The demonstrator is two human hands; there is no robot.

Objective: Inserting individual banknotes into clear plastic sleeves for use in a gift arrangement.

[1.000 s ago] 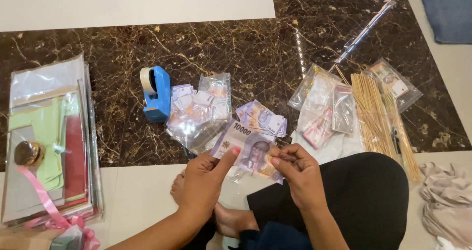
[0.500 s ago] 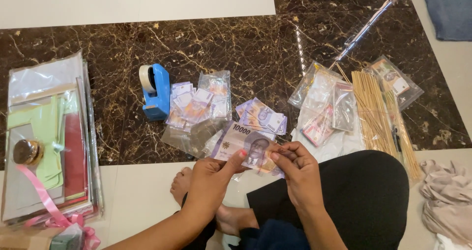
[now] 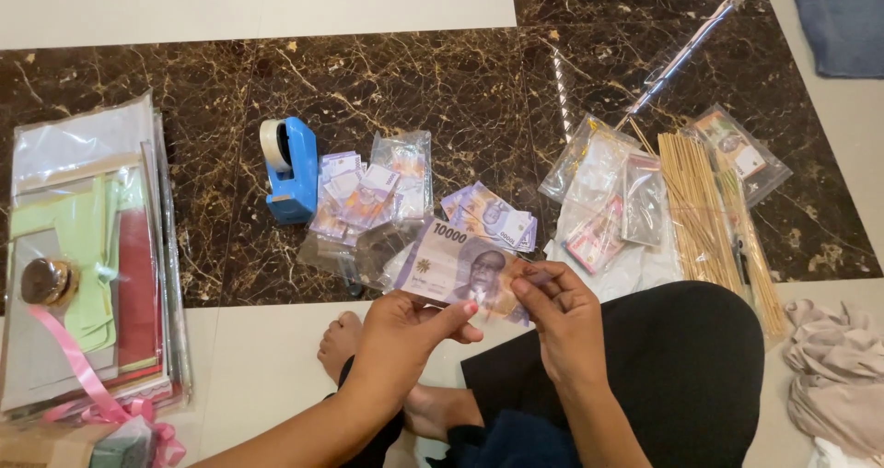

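Observation:
Both of my hands hold one purple banknote (image 3: 456,265) flat in front of me, above the floor. My left hand (image 3: 401,339) pinches its lower edge. My right hand (image 3: 562,316) grips its right end with thumb and fingers. Just beyond the note lie a small fanned pile of similar purple notes (image 3: 493,217) and clear plastic bags of folded notes (image 3: 368,196).
A blue tape dispenser (image 3: 287,169) stands left of the bags. A stack of coloured paper in clear sleeves (image 3: 87,256) with a pink ribbon (image 3: 78,367) lies far left. Wooden skewers (image 3: 709,215) and more plastic bags (image 3: 608,192) lie right. Crumpled beige cloth (image 3: 833,376) sits at the right edge.
The banknote has been raised slightly and held flatter, with my right hand shifting along its right end. The view has drifted a little.

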